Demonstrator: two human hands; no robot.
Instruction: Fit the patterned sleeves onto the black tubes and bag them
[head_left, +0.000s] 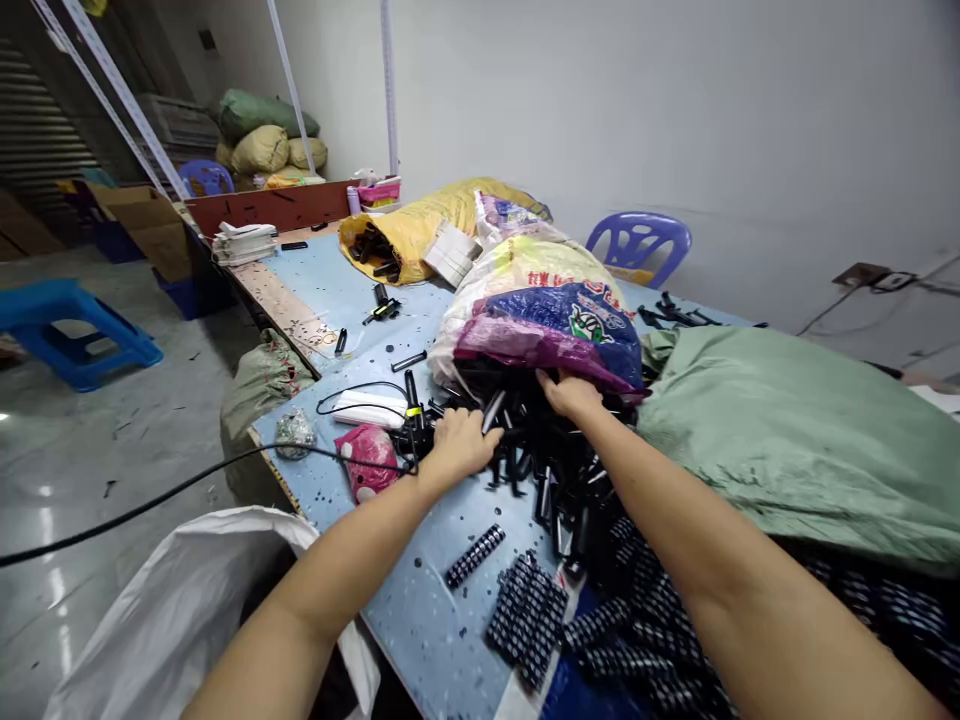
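Note:
A pile of black plastic pieces (517,440) spills from the mouth of a printed woven bag (555,300) lying on the blue table. My left hand (459,445) is at the left side of this pile, its fingers curled; what they hold is hidden, though a shiny black piece shows by the thumb. Close to it stands a black tool (412,405) with a yellow band and a cable. My right hand (574,395) is at the bag's lower edge, fingers closed at the rim and partly hidden under it.
Dotted black strips (529,610) lie at the front right beneath a green sack (795,430). A pink pouch (367,460) sits left of my hands. A black cable (187,495) crosses the left side above an open white sack (195,610). A yellow sack (427,225) lies farther back.

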